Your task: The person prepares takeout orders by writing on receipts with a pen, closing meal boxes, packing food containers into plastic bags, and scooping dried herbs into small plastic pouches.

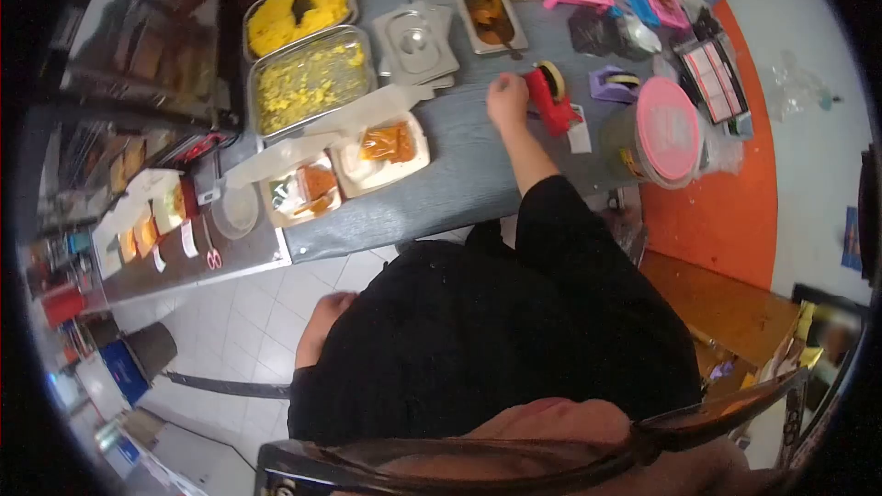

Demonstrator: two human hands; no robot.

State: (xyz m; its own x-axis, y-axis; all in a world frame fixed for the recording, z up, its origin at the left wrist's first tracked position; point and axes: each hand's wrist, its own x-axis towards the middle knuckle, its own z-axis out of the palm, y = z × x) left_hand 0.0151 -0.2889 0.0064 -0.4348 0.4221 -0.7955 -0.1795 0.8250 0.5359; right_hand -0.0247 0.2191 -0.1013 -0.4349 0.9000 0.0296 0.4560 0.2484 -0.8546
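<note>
My right hand (508,101) is over the table just left of a red tape dispenser (553,110) with a roll of tape in it. Its fingers look curled together; whatever they may hold is too small to make out. A small white card (579,131) lies beside the dispenser. My left hand (323,320) hangs low at my side, below the table edge, its fingers partly hidden by my black clothing. Two open cardboard food boxes sit on the table: one box (424,162) has a bag of orange sauce (390,141), the other (276,214) several food items.
At the back left stand two metal trays of yellow food (303,14) (312,83). Metal lids (418,41) and a pan of sauce (493,18) are near the middle. A pink-lidded tub (668,129) and a purple tape dispenser (614,84) stand right; scissors (213,255) lie left.
</note>
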